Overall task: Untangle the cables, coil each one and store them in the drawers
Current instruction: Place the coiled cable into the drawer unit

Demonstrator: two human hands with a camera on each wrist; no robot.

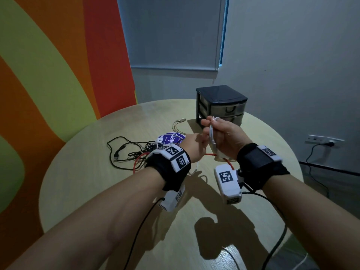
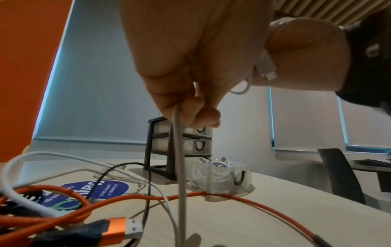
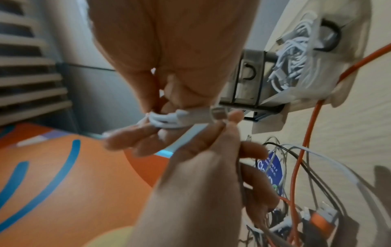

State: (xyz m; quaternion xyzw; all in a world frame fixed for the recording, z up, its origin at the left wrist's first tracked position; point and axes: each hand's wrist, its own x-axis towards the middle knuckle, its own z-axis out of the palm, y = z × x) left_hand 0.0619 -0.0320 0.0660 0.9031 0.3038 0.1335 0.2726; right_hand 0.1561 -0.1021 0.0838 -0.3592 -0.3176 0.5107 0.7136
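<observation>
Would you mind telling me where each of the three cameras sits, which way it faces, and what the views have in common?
Head: worn on the head, looking forward and down at the round table; both forearms, left hand and right hand show.
Left wrist: under the left wrist, low, looking along the fingers towards the drawer unit.
Right wrist: looking along the right hand's fingers; the left hand enters from below.
Shared: all three show the white cable held between the hands; both wrist views show the removed drawer and orange cable.

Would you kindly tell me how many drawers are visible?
3: upper drawer and lower drawer sit in the black unit; the third drawer stands out on the table, holding white cables.
</observation>
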